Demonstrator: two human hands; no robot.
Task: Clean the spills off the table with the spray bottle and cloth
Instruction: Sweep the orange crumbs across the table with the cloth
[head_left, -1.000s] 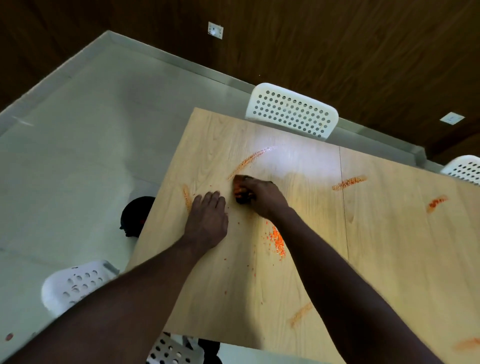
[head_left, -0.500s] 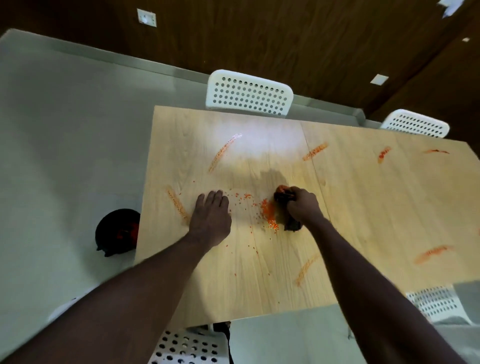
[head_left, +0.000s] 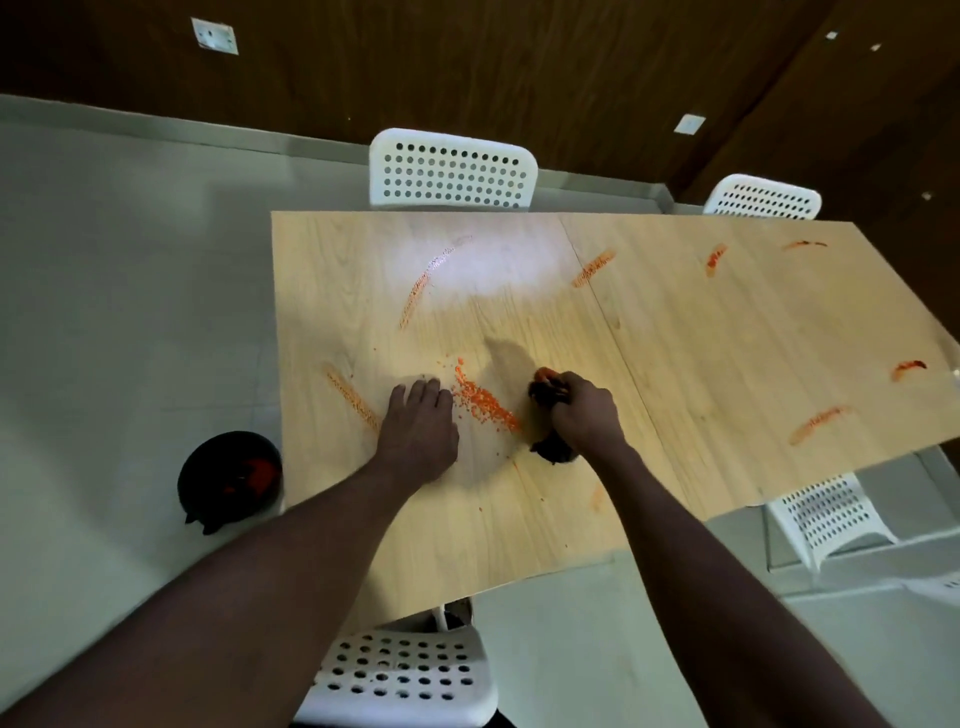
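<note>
My right hand (head_left: 584, 413) grips a dark cloth (head_left: 553, 448) stained orange and presses it on the light wooden table (head_left: 727, 332). A line of orange crumbs (head_left: 483, 402) lies just left of the cloth. My left hand (head_left: 418, 426) rests flat on the table with fingers straight, left of the crumbs. Several orange smears mark the tabletop, one (head_left: 353, 399) by my left hand, one (head_left: 418, 288) farther back, and others (head_left: 818, 422) to the right. No spray bottle is in view.
White perforated chairs stand around the table: one at the far side (head_left: 451, 169), another at the far right (head_left: 761, 200), one at the near edge (head_left: 400, 675), one at the right (head_left: 831, 519). A dark round bin (head_left: 228, 478) with orange contents sits on the floor left of the table.
My right hand has dragged the cloth from the far left of the table toward the middle, gathering the crumbs into a line. My left hand has stayed flat on the table.
</note>
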